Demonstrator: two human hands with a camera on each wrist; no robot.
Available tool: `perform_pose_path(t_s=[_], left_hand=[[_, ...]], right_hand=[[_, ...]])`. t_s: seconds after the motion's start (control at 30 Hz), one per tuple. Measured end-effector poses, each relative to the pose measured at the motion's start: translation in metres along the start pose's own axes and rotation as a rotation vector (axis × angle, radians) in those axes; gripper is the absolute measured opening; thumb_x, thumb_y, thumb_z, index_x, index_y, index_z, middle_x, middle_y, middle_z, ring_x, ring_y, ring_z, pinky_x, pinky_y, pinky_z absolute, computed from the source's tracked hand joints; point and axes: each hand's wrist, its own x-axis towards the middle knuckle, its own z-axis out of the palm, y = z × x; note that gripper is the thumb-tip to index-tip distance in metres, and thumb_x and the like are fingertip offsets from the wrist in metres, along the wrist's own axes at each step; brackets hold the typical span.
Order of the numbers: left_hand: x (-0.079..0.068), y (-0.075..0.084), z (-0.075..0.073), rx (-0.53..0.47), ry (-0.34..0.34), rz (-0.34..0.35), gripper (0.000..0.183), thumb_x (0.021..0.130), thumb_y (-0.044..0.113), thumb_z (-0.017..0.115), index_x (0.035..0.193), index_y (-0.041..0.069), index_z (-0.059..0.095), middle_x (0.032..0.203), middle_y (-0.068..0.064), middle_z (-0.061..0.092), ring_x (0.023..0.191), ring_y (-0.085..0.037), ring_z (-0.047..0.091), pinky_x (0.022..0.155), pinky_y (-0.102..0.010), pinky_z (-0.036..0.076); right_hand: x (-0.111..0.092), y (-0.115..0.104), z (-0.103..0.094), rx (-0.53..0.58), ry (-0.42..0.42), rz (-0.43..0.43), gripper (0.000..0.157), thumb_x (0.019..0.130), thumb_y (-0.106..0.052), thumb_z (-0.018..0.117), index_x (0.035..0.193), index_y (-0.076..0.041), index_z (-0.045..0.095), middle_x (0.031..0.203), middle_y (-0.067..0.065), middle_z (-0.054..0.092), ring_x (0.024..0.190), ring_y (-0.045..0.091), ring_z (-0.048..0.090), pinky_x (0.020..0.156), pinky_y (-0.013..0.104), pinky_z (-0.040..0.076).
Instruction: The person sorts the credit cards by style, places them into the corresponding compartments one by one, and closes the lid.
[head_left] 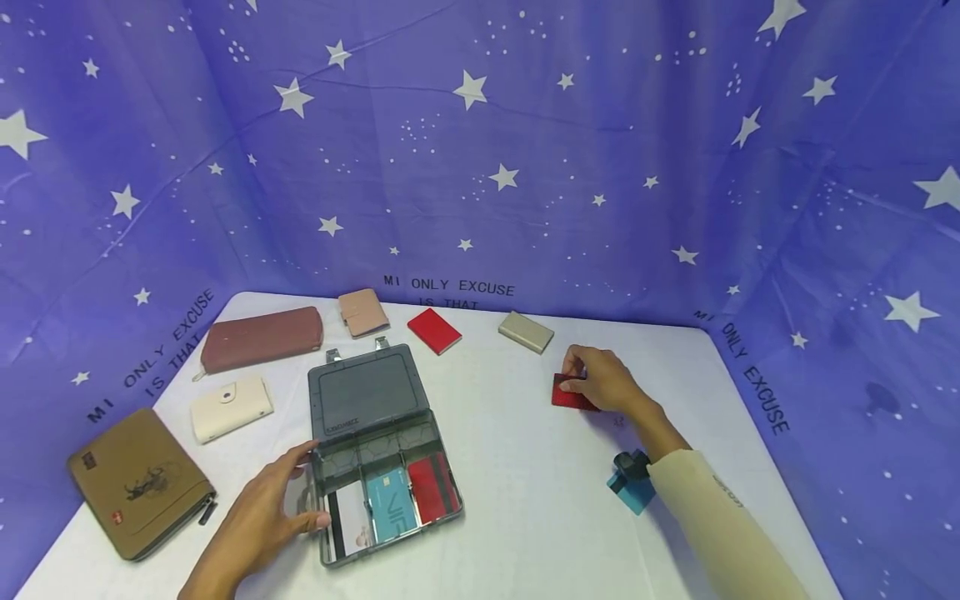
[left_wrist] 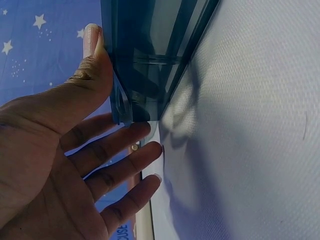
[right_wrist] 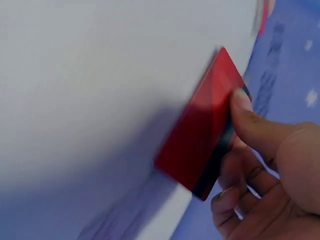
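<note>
My right hand (head_left: pixel 603 379) pinches a red card (right_wrist: pixel 192 135) with a black stripe, thumb on one face and fingers behind it. The card is tilted, its shadow falling on the white cloth. My left hand (head_left: pixel 258 508) is at the left side of a grey translucent plastic case (left_wrist: pixel 145 55), thumb against its edge, the other fingers spread loosely by the wall. Its lid (head_left: pixel 367 392) lies folded back. Inside, the front compartments hold a white card (head_left: pixel 348 517) with a black stripe, a teal VIP card (head_left: pixel 392 504) and a red striped card (head_left: pixel 432 487).
A teal card (head_left: pixel 636 496) lies under my right wrist. Along the back are a maroon wallet (head_left: pixel 262 340), a pink one (head_left: pixel 363 312), a red card holder (head_left: pixel 435 331) and a beige case (head_left: pixel 526 332). At left sit a cream wallet (head_left: pixel 232 408) and a brown zip wallet (head_left: pixel 138 483).
</note>
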Motion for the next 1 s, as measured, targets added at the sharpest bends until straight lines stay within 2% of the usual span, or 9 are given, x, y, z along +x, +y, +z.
perform_pose_path(t_s=[0.1, 0.23, 0.4, 0.5, 0.63, 0.77, 0.83, 0.9, 1.0], left_hand=[[0.000, 0.000, 0.000, -0.003, 0.003, 0.001, 0.101, 0.064, 0.033, 0.091, 0.149, 0.012, 0.040, 0.125, -0.019, 0.066, 0.116, -0.040, 0.061, 0.097, -0.064, 0.047], [-0.001, 0.001, 0.000, 0.000, -0.002, -0.008, 0.101, 0.065, 0.033, 0.090, 0.149, 0.013, 0.039, 0.125, -0.018, 0.066, 0.116, -0.041, 0.060, 0.098, -0.064, 0.046], [0.000, 0.000, 0.000, -0.001, -0.009, -0.014, 0.101, 0.066, 0.034, 0.090, 0.150, 0.013, 0.039, 0.126, -0.018, 0.066, 0.118, -0.040, 0.060, 0.098, -0.063, 0.046], [0.001, 0.000, 0.000, -0.004, -0.008, -0.012, 0.101, 0.066, 0.034, 0.090, 0.150, 0.013, 0.039, 0.126, -0.017, 0.066, 0.118, -0.039, 0.060, 0.098, -0.063, 0.046], [0.001, 0.001, 0.000, 0.001, -0.005, -0.008, 0.101, 0.065, 0.033, 0.090, 0.149, 0.013, 0.039, 0.125, -0.018, 0.066, 0.117, -0.039, 0.060, 0.098, -0.063, 0.047], [0.001, 0.001, 0.000, 0.002, -0.005, -0.008, 0.101, 0.065, 0.033, 0.090, 0.150, 0.013, 0.039, 0.125, -0.018, 0.066, 0.117, -0.039, 0.060, 0.098, -0.063, 0.047], [0.001, 0.001, 0.000, 0.004, -0.007, -0.010, 0.101, 0.065, 0.034, 0.090, 0.150, 0.013, 0.039, 0.125, -0.018, 0.066, 0.117, -0.039, 0.060, 0.098, -0.063, 0.047], [0.001, 0.001, 0.000, 0.005, -0.008, -0.011, 0.101, 0.065, 0.034, 0.090, 0.150, 0.013, 0.039, 0.125, -0.018, 0.066, 0.117, -0.039, 0.060, 0.098, -0.063, 0.046], [0.000, 0.000, 0.000, 0.006, -0.008, -0.015, 0.101, 0.065, 0.034, 0.090, 0.150, 0.013, 0.039, 0.125, -0.018, 0.066, 0.117, -0.040, 0.060, 0.098, -0.063, 0.046]], right_hand=[[-0.004, -0.037, 0.008, 0.111, -0.035, -0.107, 0.018, 0.089, -0.007, 0.074, 0.102, -0.015, 0.064, 0.082, 0.001, 0.065, 0.065, 0.014, 0.056, 0.060, 0.027, 0.048], [-0.014, -0.088, 0.018, 0.335, -0.114, -0.235, 0.029, 0.094, -0.003, 0.065, 0.119, -0.018, 0.065, 0.081, 0.007, 0.064, 0.054, 0.019, 0.060, 0.049, 0.029, 0.054], [-0.031, -0.136, 0.039, 0.614, -0.160, -0.264, 0.027, 0.093, -0.006, 0.068, 0.117, -0.020, 0.068, 0.080, 0.008, 0.065, 0.054, 0.029, 0.065, 0.050, 0.036, 0.059], [-0.039, -0.154, 0.055, 0.642, -0.156, -0.251, 0.029, 0.090, -0.009, 0.073, 0.116, -0.022, 0.069, 0.078, 0.003, 0.068, 0.054, 0.028, 0.066, 0.050, 0.034, 0.059], [-0.048, -0.166, 0.074, 0.474, -0.099, -0.303, 0.031, 0.085, -0.013, 0.078, 0.113, -0.023, 0.071, 0.075, -0.005, 0.071, 0.055, 0.014, 0.063, 0.051, 0.023, 0.053], [-0.057, -0.171, 0.087, 0.124, 0.005, -0.424, 0.025, 0.083, -0.022, 0.082, 0.107, -0.023, 0.075, 0.086, -0.013, 0.068, 0.073, 0.003, 0.058, 0.059, 0.015, 0.046], [-0.061, -0.172, 0.091, -0.060, 0.041, -0.474, 0.023, 0.083, -0.028, 0.081, 0.106, -0.024, 0.077, 0.099, -0.011, 0.066, 0.086, 0.005, 0.056, 0.062, 0.016, 0.047], [-0.064, -0.173, 0.094, -0.213, 0.040, -0.504, 0.024, 0.086, -0.038, 0.077, 0.107, -0.026, 0.078, 0.114, -0.005, 0.063, 0.099, 0.011, 0.053, 0.068, 0.020, 0.050], [-0.068, -0.173, 0.097, -0.314, -0.028, -0.517, 0.033, 0.091, -0.050, 0.067, 0.112, -0.027, 0.077, 0.135, 0.005, 0.056, 0.113, 0.018, 0.050, 0.080, 0.030, 0.053]])
